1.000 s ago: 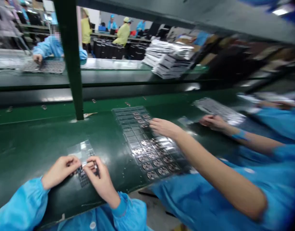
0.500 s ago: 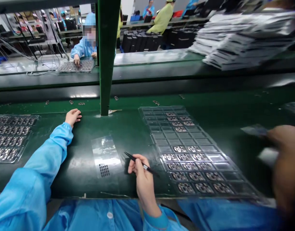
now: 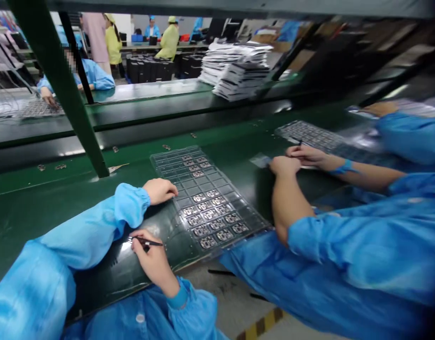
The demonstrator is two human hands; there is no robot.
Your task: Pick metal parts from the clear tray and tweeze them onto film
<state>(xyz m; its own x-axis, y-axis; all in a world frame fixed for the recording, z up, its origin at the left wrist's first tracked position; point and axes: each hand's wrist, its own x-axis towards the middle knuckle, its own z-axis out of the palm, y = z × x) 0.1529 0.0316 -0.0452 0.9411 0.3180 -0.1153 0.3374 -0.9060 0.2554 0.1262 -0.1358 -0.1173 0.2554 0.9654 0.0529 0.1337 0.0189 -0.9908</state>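
1. Fingers first, head view: left hand has them bent and bunched at the transparent tray, on its left edge, touching or just over it, can't tell which. Whether anything is pinched: can't tell, fingertips point away.
2. Right hand, left of the tray toward its near end: fingers closed around dark tweezers, pen-style, probably for fine control. Tips blurred, can't tell if they grip anything.
3. Tray lies flat on the green bench, slanting away from the wearer, likely so the left hand gets at it easily.
4. Small boards sit in tray compartments: bigger group at near end, smaller at far end. Dividers presumably keep them apart.
5. Right of tray: co-worker's hands, close together, one with a thin dark tool, probably steadying fine handling. Small plastic sheet just beside them; second tray beyond.
6. Past tray's far end: loose pieces, then white stack farther back.
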